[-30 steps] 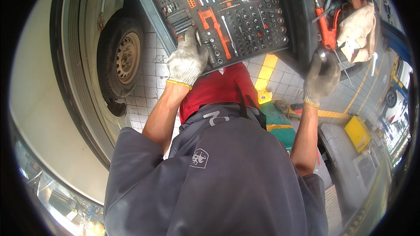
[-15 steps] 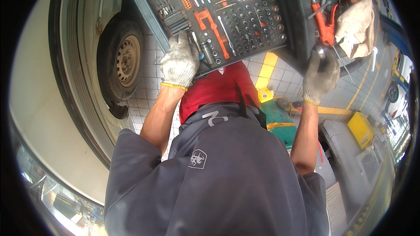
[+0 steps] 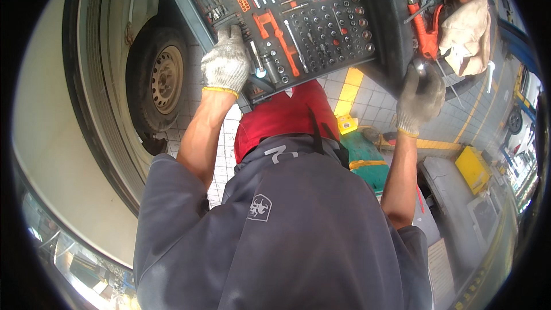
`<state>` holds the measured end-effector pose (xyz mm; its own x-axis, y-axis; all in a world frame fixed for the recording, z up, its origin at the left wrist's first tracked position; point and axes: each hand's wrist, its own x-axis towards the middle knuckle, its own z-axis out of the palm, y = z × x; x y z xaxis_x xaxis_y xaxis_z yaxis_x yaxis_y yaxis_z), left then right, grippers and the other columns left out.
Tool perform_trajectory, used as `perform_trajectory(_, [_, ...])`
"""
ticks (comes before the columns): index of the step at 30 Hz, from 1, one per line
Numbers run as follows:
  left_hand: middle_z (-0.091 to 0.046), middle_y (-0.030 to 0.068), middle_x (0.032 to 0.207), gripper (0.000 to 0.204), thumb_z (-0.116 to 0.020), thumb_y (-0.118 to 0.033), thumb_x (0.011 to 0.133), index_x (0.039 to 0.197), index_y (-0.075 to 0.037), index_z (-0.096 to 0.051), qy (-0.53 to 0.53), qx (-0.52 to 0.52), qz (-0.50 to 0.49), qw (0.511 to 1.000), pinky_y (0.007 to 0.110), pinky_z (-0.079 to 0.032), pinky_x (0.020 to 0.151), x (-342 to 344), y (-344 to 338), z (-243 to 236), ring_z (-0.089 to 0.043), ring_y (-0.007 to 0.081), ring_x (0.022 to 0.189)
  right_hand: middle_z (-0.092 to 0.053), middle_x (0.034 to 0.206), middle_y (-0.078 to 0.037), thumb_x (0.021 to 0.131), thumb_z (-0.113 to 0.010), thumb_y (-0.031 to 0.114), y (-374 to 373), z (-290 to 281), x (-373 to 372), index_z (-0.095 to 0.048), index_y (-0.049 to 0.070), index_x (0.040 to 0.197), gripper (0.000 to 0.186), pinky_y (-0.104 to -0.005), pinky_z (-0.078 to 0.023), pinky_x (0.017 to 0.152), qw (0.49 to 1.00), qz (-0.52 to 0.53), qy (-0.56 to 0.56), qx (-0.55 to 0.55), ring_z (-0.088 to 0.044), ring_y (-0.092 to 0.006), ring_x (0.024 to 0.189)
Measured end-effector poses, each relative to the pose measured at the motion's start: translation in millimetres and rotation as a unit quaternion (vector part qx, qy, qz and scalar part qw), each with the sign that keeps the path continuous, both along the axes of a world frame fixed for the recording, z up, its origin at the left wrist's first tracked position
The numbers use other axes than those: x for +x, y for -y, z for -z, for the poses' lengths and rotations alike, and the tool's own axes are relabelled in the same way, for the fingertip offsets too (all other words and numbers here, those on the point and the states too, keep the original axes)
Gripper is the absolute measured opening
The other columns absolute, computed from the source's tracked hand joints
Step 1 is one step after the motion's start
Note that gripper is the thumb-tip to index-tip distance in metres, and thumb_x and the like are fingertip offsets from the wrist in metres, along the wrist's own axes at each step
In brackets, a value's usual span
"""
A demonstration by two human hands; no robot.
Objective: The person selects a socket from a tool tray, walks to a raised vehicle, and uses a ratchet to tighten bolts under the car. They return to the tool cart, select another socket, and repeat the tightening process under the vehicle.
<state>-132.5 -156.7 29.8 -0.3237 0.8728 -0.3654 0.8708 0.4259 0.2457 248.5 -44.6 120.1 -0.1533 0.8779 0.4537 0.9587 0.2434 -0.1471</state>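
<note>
My gloved left hand (image 3: 225, 64) reaches over the left side of an open tool drawer (image 3: 270, 93), two fingers stretched forward and slightly apart over a row of small dark tools. Nothing shows in its grip. Just right of it lie a metal cylinder (image 3: 271, 69) and a short tool with a pale round end (image 3: 260, 72). My gloved right hand (image 3: 422, 100) is closed around something with a bright, shiny end (image 3: 420, 69); the rest is hidden in the fingers. Beyond that hand is a red-handled tool (image 3: 425, 31), beside a beige cloth or glove (image 3: 468, 37).
The drawer's dark insert holds several sockets (image 3: 350, 8), a ratchet-like bar (image 3: 297, 46) and orange holders (image 3: 278, 40). A vehicle with a wheel (image 3: 166, 79) stands on the left. To the right are a green box (image 3: 370, 166) and a yellow box (image 3: 472, 169).
My left hand has moved slightly left and farther over the drawer, uncovering the drawer's near left corner and the pale-ended tool. My right hand has hardly moved.
</note>
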Motion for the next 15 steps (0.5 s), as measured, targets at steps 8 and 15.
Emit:
perform_trajectory(8, [-0.06, 0.0225, 0.151, 0.043, -0.064, -0.029, 0.105, 0.144, -0.011, -0.065, 0.004, -0.024, -0.009, 1.0, 0.054, -0.064, 0.084, -5.7, -9.4, 3.2, -0.078, 0.0437, 0.103, -0.08, 0.106, -0.014, 0.085, -0.093, 0.021, -2.2, 2.3, 3.3, -0.081, 0.006, 0.113, 0.034, -0.0449, -0.06, 0.092, 1.0, -0.01, 0.0, 0.011, -0.077, -0.0328, 0.096])
perform_trajectory(15, [-0.062, 0.0233, 0.148, 0.04, -0.067, -0.031, 0.105, 0.141, -0.013, -0.068, 0.039, 0.005, -0.017, 0.999, 0.054, -0.063, 0.092, -13.8, -4.4, 5.7, -0.076, 0.0454, 0.11, -0.08, 0.104, -0.014, 0.084, -0.093, 0.019, -1.1, 0.2, 0.2, -0.081, 0.006, 0.113, 0.034, -0.0444, -0.06, 0.091, 1.0, -0.006, -0.005, 0.011, -0.077, -0.0324, 0.095])
